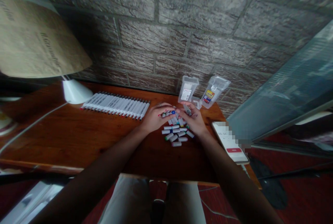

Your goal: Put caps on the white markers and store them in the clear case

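A pile of white marker caps [175, 138] with coloured ends lies on the wooden table in front of me. My left hand [156, 117] is over the pile's left side, fingers curled round several caps. A blue-ended cap [173, 112] shows by its thumb. Close beside it, my right hand [194, 119] has bent fingers around a whitish cap [187, 109]; its thumb and fingertips come near the blue end. Whether both hands touch the blue-ended cap is too small to tell. To the left, uncapped white markers [116, 104] lie side by side in a row.
Two clear plastic cases [188, 87] stand against the stone wall, a clear lid [196, 103] by them. A lamp [75, 91] is at the back left, its cord [36, 121] crossing the table. A phone [229, 140] lies at the right edge.
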Demonstrator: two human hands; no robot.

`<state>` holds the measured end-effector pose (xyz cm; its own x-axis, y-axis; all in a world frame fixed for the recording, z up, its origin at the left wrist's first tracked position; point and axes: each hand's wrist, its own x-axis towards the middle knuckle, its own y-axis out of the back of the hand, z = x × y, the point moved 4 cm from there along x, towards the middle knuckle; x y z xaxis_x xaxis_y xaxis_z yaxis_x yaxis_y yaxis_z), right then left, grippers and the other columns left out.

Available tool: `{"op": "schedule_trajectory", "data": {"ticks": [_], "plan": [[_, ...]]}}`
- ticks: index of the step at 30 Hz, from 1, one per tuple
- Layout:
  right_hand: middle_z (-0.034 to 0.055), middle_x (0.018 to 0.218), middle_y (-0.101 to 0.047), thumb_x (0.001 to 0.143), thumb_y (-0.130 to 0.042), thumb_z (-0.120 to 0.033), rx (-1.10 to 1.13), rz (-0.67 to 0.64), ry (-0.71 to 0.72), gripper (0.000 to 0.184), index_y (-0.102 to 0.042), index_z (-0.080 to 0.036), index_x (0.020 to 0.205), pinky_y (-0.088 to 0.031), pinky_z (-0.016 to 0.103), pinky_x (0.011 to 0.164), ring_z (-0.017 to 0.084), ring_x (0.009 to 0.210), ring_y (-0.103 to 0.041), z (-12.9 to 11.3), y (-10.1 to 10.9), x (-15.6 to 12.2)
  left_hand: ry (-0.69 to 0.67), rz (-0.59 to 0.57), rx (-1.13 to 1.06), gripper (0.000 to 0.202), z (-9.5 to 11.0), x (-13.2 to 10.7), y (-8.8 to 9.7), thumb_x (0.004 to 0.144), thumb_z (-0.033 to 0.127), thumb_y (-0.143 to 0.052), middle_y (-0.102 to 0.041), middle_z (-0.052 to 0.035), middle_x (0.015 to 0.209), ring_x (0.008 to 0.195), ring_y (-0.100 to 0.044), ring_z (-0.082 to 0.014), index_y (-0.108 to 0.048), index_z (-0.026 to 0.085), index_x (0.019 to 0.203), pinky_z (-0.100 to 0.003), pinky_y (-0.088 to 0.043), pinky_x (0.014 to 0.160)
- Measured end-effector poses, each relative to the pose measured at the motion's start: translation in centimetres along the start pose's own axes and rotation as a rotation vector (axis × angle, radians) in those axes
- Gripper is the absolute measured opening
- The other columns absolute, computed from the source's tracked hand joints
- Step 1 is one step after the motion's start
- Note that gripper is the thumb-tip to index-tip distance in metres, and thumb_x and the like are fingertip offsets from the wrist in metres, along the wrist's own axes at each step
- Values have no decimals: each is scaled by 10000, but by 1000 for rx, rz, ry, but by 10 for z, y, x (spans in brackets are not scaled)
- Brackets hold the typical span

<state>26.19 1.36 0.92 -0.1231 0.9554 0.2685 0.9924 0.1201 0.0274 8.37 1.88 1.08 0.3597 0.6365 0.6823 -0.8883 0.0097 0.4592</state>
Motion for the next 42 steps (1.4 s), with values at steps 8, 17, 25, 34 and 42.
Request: {"op": "schedule_trajectory", "data": {"ticks": [8, 17, 25, 34, 42], "plan": [[-29, 601, -637, 786, -711, -616, -15, 211, -22, 412, -650, -210, 803, -390, 249, 473, 108, 482, -501, 1, 16, 5, 283, 131, -223, 310, -13, 0, 3, 848, 398, -717, -748, -68, 937, 783, -674, -160, -722, 172, 1060, -286, -546, 719], [-48, 549, -515, 722, -757, -610, 112, 281, -83, 426, -650, -198, 723, -290, 240, 425, 85, 454, -384, 6, 20, 6, 489, 161, -561, 380, -26, 2, 5, 683, 393, -846, -764, -95, 1063, 992, -717, -221, -697, 154, 938, -429, -553, 964], [-72, 451, -414, 732, -692, -465, 132, 271, -86, 332, -501, -232, 593, -235, 266, 415, 91, 407, -308, 3, 18, 6, 481, -44, -532, 532, -28, -3, -7, 741, 437, -803, -727, -112, 1197, 1047, -708, -224, -682, 165, 1182, -420, -565, 947], [-86, 444, -337, 742, -690, -434, 176, 234, -60, 350, -448, -237, 582, -200, 260, 408, 82, 397, -261, 2, 16, 6, 467, -145, -595, 398, -26, -5, -12, 846, 423, -702, -739, -112, 1154, 968, -738, -222, -666, 171, 1151, -394, -599, 873], [-93, 452, -302, 687, -762, -464, 219, 236, -83, 416, -436, -236, 566, -189, 249, 396, 73, 406, -220, 0, 15, 5, 399, -143, -492, 408, -20, -2, -9, 813, 408, -736, -727, -105, 1160, 983, -712, -209, -676, 172, 1142, -353, -573, 874]]}}
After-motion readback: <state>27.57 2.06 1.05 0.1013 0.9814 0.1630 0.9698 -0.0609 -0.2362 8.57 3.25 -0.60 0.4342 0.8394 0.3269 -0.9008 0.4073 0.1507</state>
